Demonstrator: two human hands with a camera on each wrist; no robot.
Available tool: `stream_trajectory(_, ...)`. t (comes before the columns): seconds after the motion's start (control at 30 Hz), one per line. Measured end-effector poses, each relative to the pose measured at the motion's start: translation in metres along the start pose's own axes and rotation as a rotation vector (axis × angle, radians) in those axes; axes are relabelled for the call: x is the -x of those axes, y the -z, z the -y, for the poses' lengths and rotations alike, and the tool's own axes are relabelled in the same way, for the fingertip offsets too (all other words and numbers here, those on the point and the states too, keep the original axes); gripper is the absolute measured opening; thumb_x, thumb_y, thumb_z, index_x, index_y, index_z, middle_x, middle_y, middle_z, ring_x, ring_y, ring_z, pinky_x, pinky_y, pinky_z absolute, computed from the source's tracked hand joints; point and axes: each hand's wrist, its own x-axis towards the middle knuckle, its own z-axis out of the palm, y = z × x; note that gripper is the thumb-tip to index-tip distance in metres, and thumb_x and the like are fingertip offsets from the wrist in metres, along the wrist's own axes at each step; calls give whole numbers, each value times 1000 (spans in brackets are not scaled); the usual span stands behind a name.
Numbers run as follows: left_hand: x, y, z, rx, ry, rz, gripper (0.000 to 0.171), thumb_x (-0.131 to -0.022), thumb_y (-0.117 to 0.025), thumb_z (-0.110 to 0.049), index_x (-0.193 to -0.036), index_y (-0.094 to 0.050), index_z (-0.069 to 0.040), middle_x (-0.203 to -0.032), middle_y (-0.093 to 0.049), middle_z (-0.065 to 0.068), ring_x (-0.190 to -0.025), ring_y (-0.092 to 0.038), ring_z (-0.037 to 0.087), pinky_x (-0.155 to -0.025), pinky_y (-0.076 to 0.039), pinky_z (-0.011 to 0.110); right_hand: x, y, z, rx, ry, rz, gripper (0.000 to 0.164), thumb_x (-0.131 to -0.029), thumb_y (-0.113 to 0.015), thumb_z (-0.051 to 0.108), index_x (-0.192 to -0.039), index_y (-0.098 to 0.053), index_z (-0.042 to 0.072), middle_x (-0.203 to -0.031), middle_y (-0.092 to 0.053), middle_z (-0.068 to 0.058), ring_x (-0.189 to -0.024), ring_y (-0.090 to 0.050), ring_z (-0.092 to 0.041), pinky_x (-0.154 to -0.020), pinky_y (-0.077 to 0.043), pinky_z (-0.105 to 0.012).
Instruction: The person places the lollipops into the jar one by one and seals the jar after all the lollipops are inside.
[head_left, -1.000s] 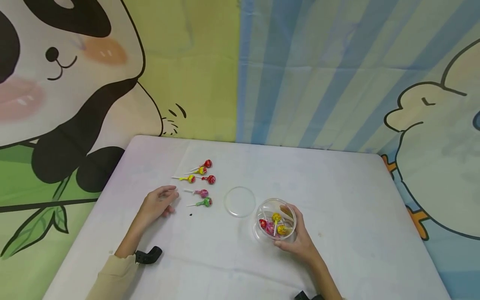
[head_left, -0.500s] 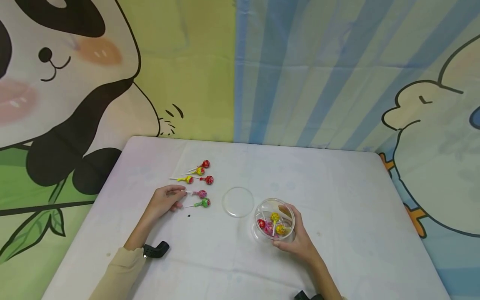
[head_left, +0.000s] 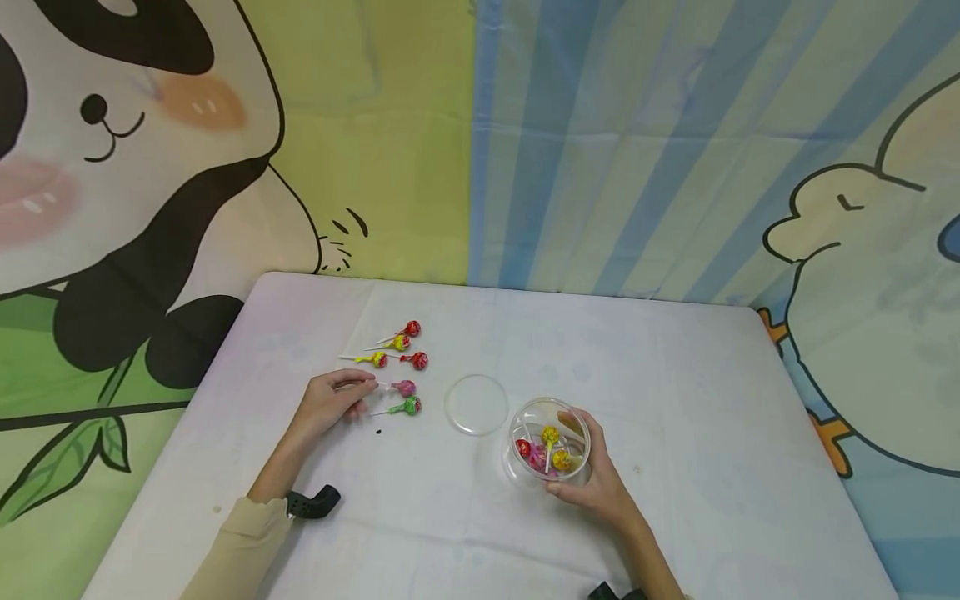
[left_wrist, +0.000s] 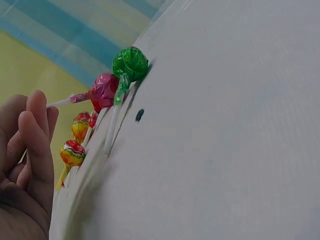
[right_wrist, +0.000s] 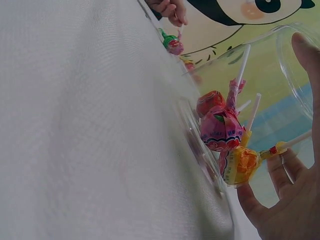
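Note:
My left hand (head_left: 333,402) pinches the white stick end of a pink lollipop (left_wrist: 104,90) between its fingertips. Just beside it lies a green lollipop (head_left: 408,406) with its stick toward the hand. Farther back are two yellow lollipops, one a yellow lollipop (head_left: 372,359) near the fingers, and two red ones, including a red lollipop (head_left: 418,361). On the right, my right hand (head_left: 592,467) grips a clear round jar (right_wrist: 280,65) from its right side, fingers and thumb around the wall. Inside the jar are several lollipops, among them a pink-purple lollipop (right_wrist: 220,129) and a yellow-orange lollipop (right_wrist: 241,165).
A clear round lid (head_left: 476,405) lies flat between the loose lollipops and the jar. A small dark speck (left_wrist: 139,115) marks the white tabletop (head_left: 675,400) near the green lollipop. Behind the table hangs a cartoon-printed cloth (head_left: 420,167).
My left hand has moved right to the pink lollipop and taken its stick; the lollipop has shifted slightly. My right hand keeps holding the jar in place.

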Motion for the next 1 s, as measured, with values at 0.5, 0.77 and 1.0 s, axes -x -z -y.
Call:
stream_trajectory(0.5, 34, -35, -46, 204, -175, 78, 37, -88, -72, -20, -109, -62, 9, -75, -68, -5, -51, -57, 6, -52, -50, 20, 1, 0, 0, -4, -26, 2, 107, -64, -83, 5, -151, -22, 19, -146, -39, -24, -135, -40, -16, -107, -18, -5)
stream_trajectory(0.77, 47, -70, -65, 308, -270, 184, 17, -87, -72, -13, -97, -67, 0, -66, -66, -2, -48, -55, 7, -51, -49, 20, 0, 0, -1, -4, 11, -5, 108, -63, -83, 3, -151, -22, 16, -147, -40, -17, -134, -40, -11, -108, -20, -6)
stream_trajectory(1.0, 53, -103, -78, 296, -359, 330, 20, -88, -70, -11, -100, -66, 5, -59, -64, -3, -50, -57, 6, -52, -51, 22, 0, -1, -2, 0, 1, -3, 109, -63, -83, 3, -151, -21, 17, -147, -41, -16, -134, -39, -7, -107, -19, -6)
